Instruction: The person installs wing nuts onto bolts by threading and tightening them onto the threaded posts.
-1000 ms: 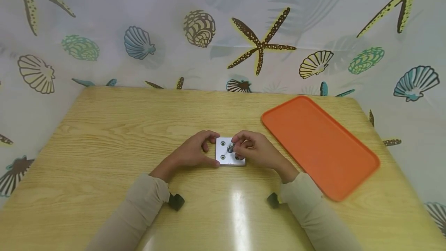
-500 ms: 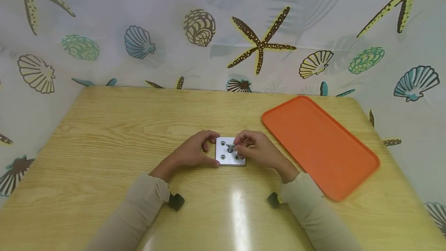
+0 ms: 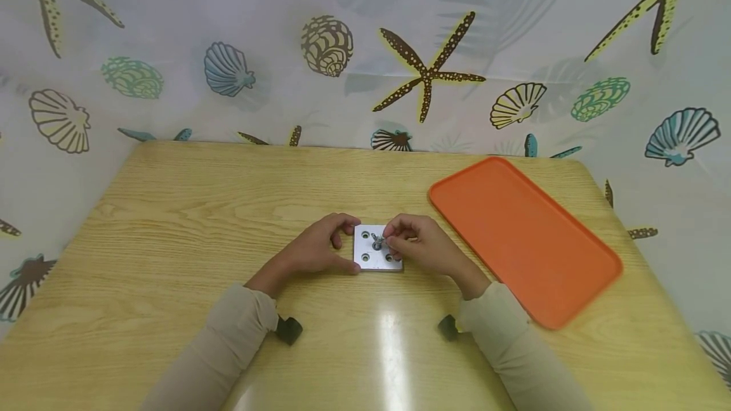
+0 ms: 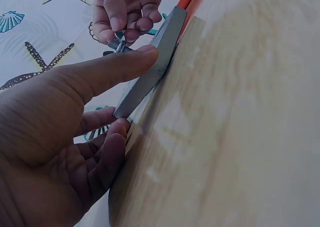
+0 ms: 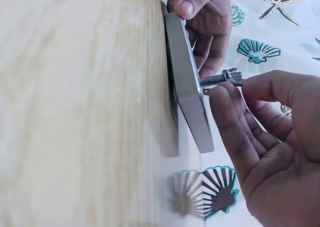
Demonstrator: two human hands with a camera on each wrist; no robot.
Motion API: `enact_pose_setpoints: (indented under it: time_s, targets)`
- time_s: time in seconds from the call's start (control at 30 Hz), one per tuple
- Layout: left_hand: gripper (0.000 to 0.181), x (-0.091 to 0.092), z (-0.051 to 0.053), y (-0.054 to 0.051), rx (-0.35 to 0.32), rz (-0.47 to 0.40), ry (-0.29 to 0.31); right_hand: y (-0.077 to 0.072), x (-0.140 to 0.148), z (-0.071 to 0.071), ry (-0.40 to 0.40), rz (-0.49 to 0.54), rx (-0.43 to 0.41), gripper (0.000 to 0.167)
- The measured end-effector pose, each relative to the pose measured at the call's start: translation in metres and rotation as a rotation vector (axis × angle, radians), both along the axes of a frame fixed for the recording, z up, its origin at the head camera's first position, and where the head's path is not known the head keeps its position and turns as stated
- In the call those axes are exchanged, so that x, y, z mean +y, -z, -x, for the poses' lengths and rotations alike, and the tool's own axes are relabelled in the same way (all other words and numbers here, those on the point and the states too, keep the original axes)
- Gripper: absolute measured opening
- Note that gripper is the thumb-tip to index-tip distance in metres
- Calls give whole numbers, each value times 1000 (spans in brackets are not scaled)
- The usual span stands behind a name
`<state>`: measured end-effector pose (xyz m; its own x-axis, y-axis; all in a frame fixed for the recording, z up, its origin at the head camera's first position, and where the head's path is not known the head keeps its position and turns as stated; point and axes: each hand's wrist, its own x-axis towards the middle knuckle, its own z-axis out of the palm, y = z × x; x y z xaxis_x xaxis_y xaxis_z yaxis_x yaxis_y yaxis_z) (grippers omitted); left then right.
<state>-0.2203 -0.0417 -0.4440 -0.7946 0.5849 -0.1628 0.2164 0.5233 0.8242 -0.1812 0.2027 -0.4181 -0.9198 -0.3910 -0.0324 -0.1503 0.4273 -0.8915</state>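
— Where is the plate (image 3: 375,260)?
— On the desk (image 3: 240,195), well off its far edge. We see the left hand (image 3: 316,247) clamped on it, the right hand (image 3: 421,246) pinching the wing nut (image 5: 232,76).

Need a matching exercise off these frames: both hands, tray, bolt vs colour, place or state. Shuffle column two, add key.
Column one
1. Left hand
2. Tray
3. Bolt
4. Right hand

Column two
A. Stands up from the metal plate
B. Pinches the wing nut
C. Grips the metal plate's edges
D. Flat and orange

Pairs: 1-C, 2-D, 3-A, 4-B
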Motion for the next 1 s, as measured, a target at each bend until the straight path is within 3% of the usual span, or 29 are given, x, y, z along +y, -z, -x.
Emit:
enact_pose_setpoints:
  time_s: [0.63,1.0]
  targets:
    - [84,0,0,0,3,5,2,2,-1,1,-41,42,-30,26]
    - [84,-1,-1,0,7,8,9,3,-1,0,-50,-13,8,31]
